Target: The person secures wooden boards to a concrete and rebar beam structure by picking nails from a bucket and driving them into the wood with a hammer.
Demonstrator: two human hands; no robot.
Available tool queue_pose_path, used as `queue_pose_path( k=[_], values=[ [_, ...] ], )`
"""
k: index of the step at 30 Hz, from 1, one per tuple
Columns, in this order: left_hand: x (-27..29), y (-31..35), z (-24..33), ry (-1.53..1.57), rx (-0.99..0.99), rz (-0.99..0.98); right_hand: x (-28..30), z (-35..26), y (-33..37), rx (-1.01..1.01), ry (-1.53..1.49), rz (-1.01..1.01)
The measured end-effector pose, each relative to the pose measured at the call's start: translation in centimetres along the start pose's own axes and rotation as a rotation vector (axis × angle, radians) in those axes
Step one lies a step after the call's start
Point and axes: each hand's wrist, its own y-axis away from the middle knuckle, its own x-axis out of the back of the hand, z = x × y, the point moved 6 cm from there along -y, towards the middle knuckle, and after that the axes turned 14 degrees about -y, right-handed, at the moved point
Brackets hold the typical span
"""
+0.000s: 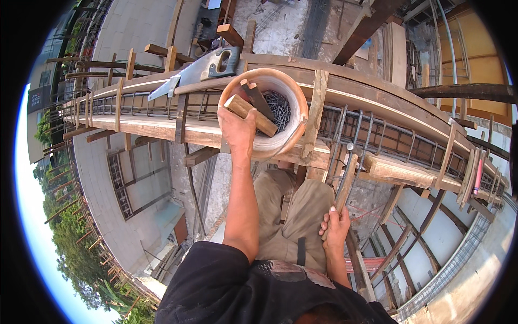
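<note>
A round orange-brown bucket (300,110) rests on the timber formwork in front of me. It holds many nails (278,108), a wooden block (251,112) and a dark piece of wood (257,97). My left hand (238,128) is closed over the bucket's near left rim, its thumb inside against the block. Low at my right thigh, my right hand (335,224) is wrapped around the wooden handle of a hammer (348,175). The hammer's metal head points away from me, near the reinforcing bars.
A handsaw (199,70) with a dark handle lies left of the bucket on the formwork boards (156,128). Steel rebar (367,129) runs inside the formwork. Upright wooden battens (317,108) cross it. Beams and a floor lie far below on both sides.
</note>
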Motion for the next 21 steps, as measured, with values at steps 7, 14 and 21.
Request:
queue_pose_path(
  k=[7, 14, 21],
  values=[
    [-4.0, -0.8, 0.2, 0.495, 0.175, 0.067, -0.2, -0.1, 0.1, 0.008, 0.010, -0.014],
    [-5.0, -0.6, 3.7, 0.552, -0.300, -0.034, -0.1, -0.1, -0.1, 0.012, 0.012, -0.002],
    [-3.7, 2.0, 8.4, 0.462, -0.526, 0.162, 0.0, 0.6, -0.4, 0.008, 0.005, -0.010]
  ],
)
